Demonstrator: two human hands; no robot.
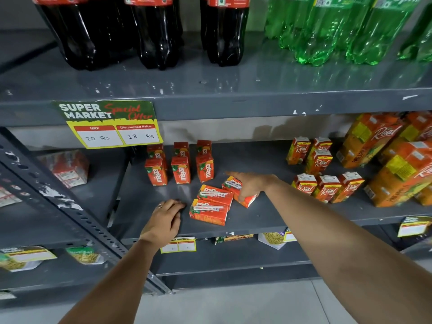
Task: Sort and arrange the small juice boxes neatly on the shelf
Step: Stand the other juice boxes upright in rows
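Note:
Several small red-orange Maaza juice boxes (180, 169) stand upright in two rows at the back of the grey middle shelf (257, 220). In front of them two boxes (211, 208) lie flat with their straws facing up. A third lying box (236, 189) is tilted, and my right hand (251, 184) is closed around it. My left hand (167, 217) rests palm down on the shelf just left of the lying boxes, fingers apart, holding nothing.
Small Real juice boxes (327, 187) and tall Real pineapple cartons (397, 174) fill the shelf's right side. A price sign (109, 123) hangs from the shelf above, where cola bottles (152, 31) and green bottles (327, 31) stand. A slanted metal upright (70, 206) is at left.

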